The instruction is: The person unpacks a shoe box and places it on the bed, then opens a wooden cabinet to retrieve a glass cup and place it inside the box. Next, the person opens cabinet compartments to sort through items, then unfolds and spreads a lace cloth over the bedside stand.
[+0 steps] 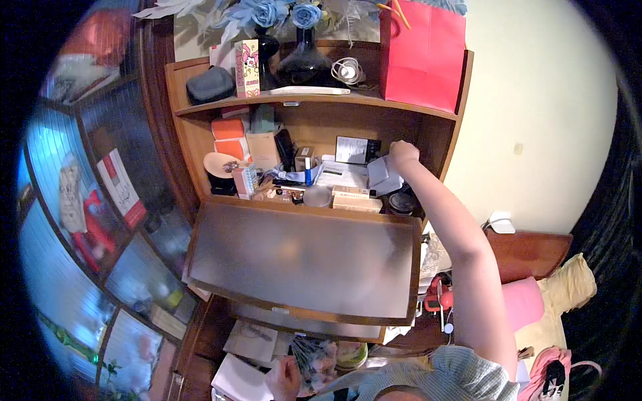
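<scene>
My right hand [404, 156] reaches into the cabinet's middle shelf, its fingers closed at the upper edge of a pale, translucent box [384, 176], which sits tilted. Close by are a round black container [401, 203], a flat beige box [357, 202] and a small dark-framed panel [352, 150]. Low in the view, my left hand [285, 378] is curled closed beside a white box [238, 378] and a wrapped flower bouquet [315, 361]. Anything inside its fingers is hidden.
A frosted-glass flap door [301, 257] juts out below the middle shelf. Above stand a red paper bag [422, 57], a dark vase [304, 63] and a coiled white cable [348, 70]. Glass-paned cabinet doors [124, 194] flank the left; a pink cushion [523, 303] lies at right.
</scene>
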A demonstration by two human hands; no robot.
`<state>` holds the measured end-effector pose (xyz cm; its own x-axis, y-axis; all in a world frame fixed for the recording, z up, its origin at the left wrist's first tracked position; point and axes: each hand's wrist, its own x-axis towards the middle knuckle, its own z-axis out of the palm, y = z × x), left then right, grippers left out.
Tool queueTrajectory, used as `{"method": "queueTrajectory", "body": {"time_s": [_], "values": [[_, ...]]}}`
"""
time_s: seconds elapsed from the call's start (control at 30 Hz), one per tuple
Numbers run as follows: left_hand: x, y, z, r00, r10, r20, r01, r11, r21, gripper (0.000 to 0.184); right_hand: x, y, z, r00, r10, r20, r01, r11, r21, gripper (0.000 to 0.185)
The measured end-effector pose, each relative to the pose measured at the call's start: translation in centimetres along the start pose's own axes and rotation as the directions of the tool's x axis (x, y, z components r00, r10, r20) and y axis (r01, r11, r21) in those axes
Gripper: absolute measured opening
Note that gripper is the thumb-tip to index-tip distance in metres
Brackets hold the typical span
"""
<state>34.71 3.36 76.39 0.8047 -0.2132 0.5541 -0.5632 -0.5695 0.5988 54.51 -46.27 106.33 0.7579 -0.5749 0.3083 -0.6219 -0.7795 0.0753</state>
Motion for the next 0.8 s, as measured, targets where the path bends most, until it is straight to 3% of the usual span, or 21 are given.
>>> {"method": "queueTrajectory", "body": {"time_s": [0.1, 0.2, 0.23, 0.3, 0.33, 0.4, 0.53, 0.63, 0.8], "values": [[-0.3, -0.5, 0.3, 0.996, -0.044, 0.073, 0.049, 0.997, -0.059, 0.021, -2.0, 0.2, -1.3, 0.994, -0.079, 0.074, 0.086, 0.992, -0.092, 0.033], [-2.0, -2.8, 1.8, 0.978, -0.139, 0.158, 0.146, 0.989, -0.036, 0.020, -6.5, -0.4, -4.3, 0.824, -0.083, 0.560, 0.125, 0.991, -0.037, 0.044], [-2.7, -3.5, 2.3, 0.967, -0.178, 0.183, 0.182, 0.983, -0.006, 0.020, -7.5, -0.3, -4.0, 0.830, -0.160, 0.535, 0.228, 0.972, -0.063, 0.043], [1.1, 0.3, 0.4, 0.995, -0.032, 0.094, 0.035, 0.999, -0.032, 0.009, -9.4, 0.7, -3.1, 0.818, -0.312, 0.484, 0.416, 0.901, -0.123, 0.043], [2.5, 1.7, -0.2, 0.998, 0.044, 0.048, -0.042, 0.998, -0.041, 0.005, -9.7, 1.1, -1.6, 0.860, -0.291, 0.420, 0.383, 0.911, -0.152, 0.043], [2.6, 1.7, 0.1, 0.997, 0.048, 0.060, -0.047, 0.999, -0.024, 0.006, -9.2, 2.4, 2.7, 0.918, -0.317, 0.240, 0.369, 0.903, -0.219, 0.053], [3.3, 2.5, 0.4, 0.995, 0.066, 0.076, -0.063, 0.997, -0.040, 0.008, -11.1, 2.1, 2.1, 0.906, -0.270, 0.325, 0.352, 0.909, -0.224, 0.073], [3.7, 3.0, 0.2, 0.985, 0.086, 0.149, -0.086, 0.996, -0.012, 0.008, -11.5, 2.0, 2.8, 0.925, -0.253, 0.284, 0.322, 0.917, -0.233, 0.070], [3.6, 3.4, 0.3, 0.981, 0.035, 0.188, -0.030, 0.999, -0.034, 0.006, -10.6, 2.4, 4.1, 0.935, -0.264, 0.236, 0.320, 0.915, -0.244, 0.041]]}}
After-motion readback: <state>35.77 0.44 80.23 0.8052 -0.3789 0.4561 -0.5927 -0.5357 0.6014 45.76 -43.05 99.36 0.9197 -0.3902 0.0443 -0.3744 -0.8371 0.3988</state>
